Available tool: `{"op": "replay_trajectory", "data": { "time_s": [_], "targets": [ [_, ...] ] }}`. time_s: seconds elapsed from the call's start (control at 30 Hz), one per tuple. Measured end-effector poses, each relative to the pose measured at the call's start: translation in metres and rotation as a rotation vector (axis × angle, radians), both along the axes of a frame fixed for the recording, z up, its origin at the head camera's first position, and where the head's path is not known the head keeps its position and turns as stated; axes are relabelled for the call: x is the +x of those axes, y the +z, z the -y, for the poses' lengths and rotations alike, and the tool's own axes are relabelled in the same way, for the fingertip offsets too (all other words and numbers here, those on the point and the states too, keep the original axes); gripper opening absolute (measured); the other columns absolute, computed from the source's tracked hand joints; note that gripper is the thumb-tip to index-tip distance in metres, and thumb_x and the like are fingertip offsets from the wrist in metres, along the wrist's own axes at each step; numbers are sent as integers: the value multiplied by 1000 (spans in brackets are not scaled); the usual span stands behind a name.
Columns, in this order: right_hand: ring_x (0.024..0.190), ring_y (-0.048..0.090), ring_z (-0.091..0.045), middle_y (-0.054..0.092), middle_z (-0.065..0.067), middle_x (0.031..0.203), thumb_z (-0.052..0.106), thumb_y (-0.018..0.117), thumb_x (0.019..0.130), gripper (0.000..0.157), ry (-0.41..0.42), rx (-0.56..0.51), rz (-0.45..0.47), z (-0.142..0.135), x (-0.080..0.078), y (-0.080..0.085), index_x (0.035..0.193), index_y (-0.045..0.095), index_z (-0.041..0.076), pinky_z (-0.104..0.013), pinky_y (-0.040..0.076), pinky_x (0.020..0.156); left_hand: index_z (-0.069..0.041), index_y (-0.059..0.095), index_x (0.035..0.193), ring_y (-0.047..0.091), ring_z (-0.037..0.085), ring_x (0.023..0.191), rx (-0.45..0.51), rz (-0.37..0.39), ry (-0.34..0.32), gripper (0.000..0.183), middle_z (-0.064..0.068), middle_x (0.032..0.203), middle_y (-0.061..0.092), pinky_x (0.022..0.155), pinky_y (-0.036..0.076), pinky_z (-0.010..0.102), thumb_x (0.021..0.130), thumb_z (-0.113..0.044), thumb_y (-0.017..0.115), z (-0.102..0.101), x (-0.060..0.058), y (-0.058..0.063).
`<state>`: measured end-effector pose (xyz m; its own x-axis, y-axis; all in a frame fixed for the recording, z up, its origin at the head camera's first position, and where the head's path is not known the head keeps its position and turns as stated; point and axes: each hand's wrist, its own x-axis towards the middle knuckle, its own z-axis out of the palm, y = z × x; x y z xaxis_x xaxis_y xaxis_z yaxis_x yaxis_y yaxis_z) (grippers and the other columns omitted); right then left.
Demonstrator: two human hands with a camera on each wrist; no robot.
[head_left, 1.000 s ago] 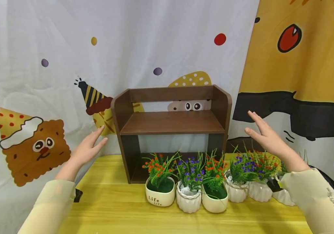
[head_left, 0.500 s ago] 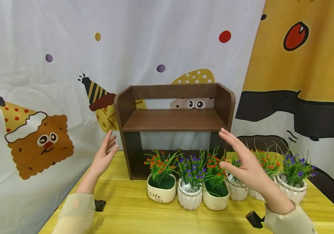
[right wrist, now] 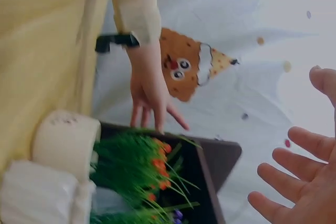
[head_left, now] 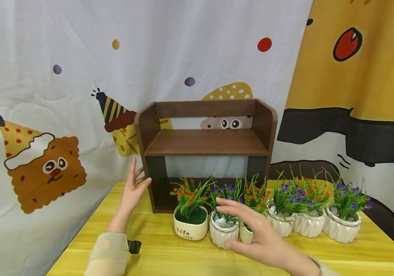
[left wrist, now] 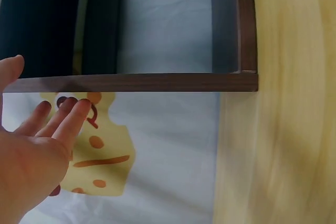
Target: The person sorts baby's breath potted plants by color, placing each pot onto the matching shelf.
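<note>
My left hand [head_left: 133, 193] is beside the left side panel of a dark brown two-tier shelf [head_left: 206, 142], fingers spread and holding nothing. In the left wrist view its fingertips [left wrist: 79, 109] lie just off the panel's edge. My right hand [head_left: 257, 234] is in front of the potted flowers, thumb and fingers apart, with nothing between them. It overlaps a cream pot with orange flowers [head_left: 254, 194] and borders a white ribbed pot with purple flowers [head_left: 221, 234]. Left of these stands a cream "Life" pot with orange flowers [head_left: 190, 227].
Several more white ribbed pots [head_left: 342, 226] of purple and orange flowers stand in a row at the right. The pots stand on a yellow wood-grain table [head_left: 162, 257]. Behind the shelf hangs a cartoon-printed curtain [head_left: 197, 46].
My left hand has moved right, up to the shelf's side. My right hand has come left and down from beside the shelf to in front of the pots. The pots stay where they were.
</note>
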<state>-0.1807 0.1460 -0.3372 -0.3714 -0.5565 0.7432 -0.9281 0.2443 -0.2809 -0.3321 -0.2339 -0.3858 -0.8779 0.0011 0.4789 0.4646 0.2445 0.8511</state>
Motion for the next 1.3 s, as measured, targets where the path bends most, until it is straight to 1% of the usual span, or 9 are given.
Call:
{"op": "replay_trajectory", "data": {
  "time_s": [0.13,0.23,0.37,0.53,0.67,0.8,0.93,1.03,1.3],
  "targets": [
    [131,46,-25,48,-12,144,23,76,85,61,81,11,58,8,-1,-14,139,49,11,-32,36,106,-35,2,157,46,47,125,-58,-14,67,89,24,150,33,97,45,50,95,-16,64,-4,-2,-5],
    [132,45,-23,48,-10,144,17,75,86,61,137,17,182,13,-1,-29,140,48,13,-35,42,102,-33,6,157,51,50,118,-131,-70,121,90,28,145,39,93,45,58,93,-16,67,-6,-3,-8],
    [132,44,-18,46,-10,145,7,72,86,60,185,-12,371,16,1,-50,141,47,12,-37,47,96,-30,12,158,59,50,105,-253,-158,191,92,31,139,45,83,51,57,90,-11,71,-8,-3,-14],
    [129,46,-14,44,-11,146,-4,67,86,58,254,-82,510,18,0,-70,139,43,-5,-37,47,97,-29,15,157,64,47,95,-341,-230,248,95,30,136,49,73,55,53,86,-4,73,-8,-5,-19],
    [130,41,-6,35,-30,146,-1,62,92,59,291,-131,728,26,-2,-77,141,32,-15,-30,42,102,-28,17,157,65,45,94,-375,-265,275,96,28,137,49,72,56,52,85,-2,74,-7,-10,-20],
    [138,34,-28,20,-43,145,10,60,96,68,229,-147,935,37,-5,-81,144,20,-19,-29,37,105,-28,16,157,66,44,93,-395,-270,278,95,28,137,50,72,55,53,86,-1,72,-5,-12,-19],
    [136,22,-54,16,-41,148,15,63,94,78,126,-154,1021,49,-11,-88,146,14,-18,-47,32,108,-28,15,157,65,45,94,-398,-262,276,95,29,137,49,72,55,53,86,0,71,-1,-12,-17],
    [136,19,-54,13,-39,149,17,64,93,83,73,-163,1040,57,-15,-95,146,11,-18,-55,27,107,-30,14,157,65,44,97,-406,-256,278,95,26,141,46,73,55,52,87,0,71,0,-12,-17],
    [137,14,-54,8,-40,149,17,64,92,87,29,-175,1046,70,-23,-107,146,7,-19,-57,21,108,-28,16,157,66,42,95,-411,-289,268,95,25,142,46,70,56,50,86,0,72,-1,-16,-19]
  ]
}}
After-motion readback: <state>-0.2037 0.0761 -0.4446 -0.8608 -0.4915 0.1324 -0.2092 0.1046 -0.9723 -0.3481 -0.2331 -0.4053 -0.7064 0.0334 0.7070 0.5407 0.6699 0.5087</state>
